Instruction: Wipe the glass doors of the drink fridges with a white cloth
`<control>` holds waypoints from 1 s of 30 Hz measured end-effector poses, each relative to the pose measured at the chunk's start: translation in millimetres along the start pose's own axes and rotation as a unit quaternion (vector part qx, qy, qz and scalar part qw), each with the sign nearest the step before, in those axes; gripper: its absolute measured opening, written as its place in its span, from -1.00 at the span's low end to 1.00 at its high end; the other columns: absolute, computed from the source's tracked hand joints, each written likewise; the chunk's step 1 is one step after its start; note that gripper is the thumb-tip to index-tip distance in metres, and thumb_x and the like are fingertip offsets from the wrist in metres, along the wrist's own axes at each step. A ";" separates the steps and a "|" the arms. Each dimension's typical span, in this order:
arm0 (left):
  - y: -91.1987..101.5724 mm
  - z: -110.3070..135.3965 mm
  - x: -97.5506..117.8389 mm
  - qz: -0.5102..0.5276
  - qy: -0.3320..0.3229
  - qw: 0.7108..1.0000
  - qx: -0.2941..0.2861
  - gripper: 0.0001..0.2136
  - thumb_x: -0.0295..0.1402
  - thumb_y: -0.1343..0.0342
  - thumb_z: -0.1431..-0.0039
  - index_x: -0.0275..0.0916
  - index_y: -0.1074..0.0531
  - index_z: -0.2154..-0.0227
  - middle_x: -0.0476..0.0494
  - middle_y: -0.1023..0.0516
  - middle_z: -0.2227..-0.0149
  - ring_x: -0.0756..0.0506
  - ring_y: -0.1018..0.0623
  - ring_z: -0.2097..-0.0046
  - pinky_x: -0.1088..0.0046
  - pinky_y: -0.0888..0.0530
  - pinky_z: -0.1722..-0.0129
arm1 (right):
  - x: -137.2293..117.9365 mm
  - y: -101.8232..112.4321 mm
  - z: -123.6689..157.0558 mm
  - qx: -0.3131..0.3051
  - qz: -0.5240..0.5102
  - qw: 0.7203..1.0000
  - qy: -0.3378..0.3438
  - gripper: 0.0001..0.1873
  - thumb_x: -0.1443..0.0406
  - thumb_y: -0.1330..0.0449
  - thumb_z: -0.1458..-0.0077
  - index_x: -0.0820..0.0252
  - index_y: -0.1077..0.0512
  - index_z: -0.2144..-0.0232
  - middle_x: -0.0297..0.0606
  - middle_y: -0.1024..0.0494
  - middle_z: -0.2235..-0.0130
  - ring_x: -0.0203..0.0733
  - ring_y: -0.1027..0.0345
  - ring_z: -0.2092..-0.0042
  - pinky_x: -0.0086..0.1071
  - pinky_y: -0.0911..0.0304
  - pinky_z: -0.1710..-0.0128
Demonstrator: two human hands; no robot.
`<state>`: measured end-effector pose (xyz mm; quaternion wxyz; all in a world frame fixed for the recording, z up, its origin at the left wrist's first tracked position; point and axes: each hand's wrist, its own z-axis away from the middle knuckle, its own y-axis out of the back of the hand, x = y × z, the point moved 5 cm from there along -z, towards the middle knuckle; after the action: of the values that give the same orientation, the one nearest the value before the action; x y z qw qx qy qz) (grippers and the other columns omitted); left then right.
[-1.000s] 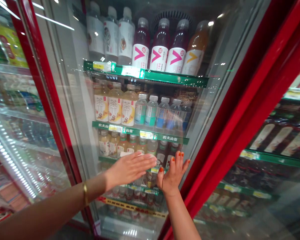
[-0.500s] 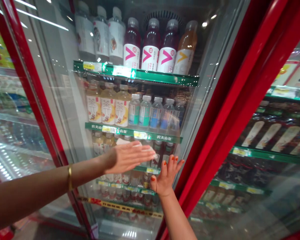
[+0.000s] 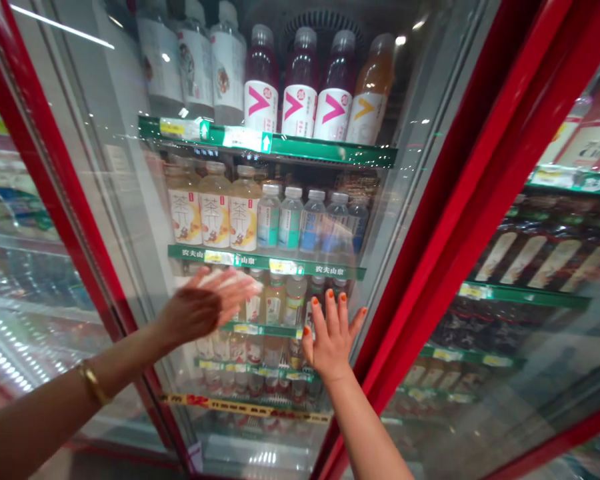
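Under the left hand (image 3: 195, 312), grip flat and unclenched, shows a white cloth (image 3: 231, 275); the right hand (image 3: 329, 343) has fingers apart.

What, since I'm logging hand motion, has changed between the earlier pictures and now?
The left hand has swept to the left and a little upward across the fridge front, carrying the white piece under it. The right hand has shifted slightly up. Nothing was visibly taken hold of or let go. The upper bottles stayed in place.
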<state>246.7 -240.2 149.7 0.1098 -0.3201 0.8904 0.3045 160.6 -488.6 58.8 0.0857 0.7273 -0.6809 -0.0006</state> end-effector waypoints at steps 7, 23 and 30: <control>-29.2 7.6 24.0 -0.072 0.127 0.989 -0.009 -0.35 -0.21 0.05 -0.52 -0.05 0.00 -0.59 -0.03 -0.09 -0.61 -0.13 0.22 -0.66 0.00 0.22 -0.66 | -35.5 4.9 -38.6 -0.063 -0.018 0.998 -0.026 -0.06 0.25 -0.24 -0.31 -0.02 0.02 -0.61 -0.06 0.17 -0.66 0.32 0.32 -0.65 0.54 0.39 -0.52; -35.7 101.5 11.8 -0.024 0.212 0.977 -0.005 -0.27 -0.27 0.03 -0.52 -0.05 0.20 -0.61 -0.08 -0.02 -0.62 -0.11 0.15 -0.65 0.06 0.15 -0.65 | -122.7 -43.7 -41.8 -0.124 0.009 0.986 0.109 -0.37 0.12 -0.26 -0.38 -0.03 -0.35 -0.44 -0.22 -0.22 -0.57 0.06 0.40 -0.67 0.26 0.55 -0.60; -0.2 115.8 -62.2 -0.060 0.388 0.914 0.099 -0.25 -0.31 0.09 -0.53 -0.14 0.33 -0.61 -0.30 0.23 -0.65 -0.31 0.28 -0.65 -0.32 0.21 -0.59 | -167.7 -65.2 -65.7 -0.124 0.014 0.989 0.074 -0.20 0.02 -0.35 -0.31 -0.06 -0.27 -0.50 -0.12 -0.10 -0.61 0.26 0.44 -0.66 0.36 0.44 -0.58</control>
<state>294.9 -138.1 82.4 -0.1950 -0.4536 0.8676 0.0597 220.7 -310.5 95.9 0.2255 0.6998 -0.6772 -0.0304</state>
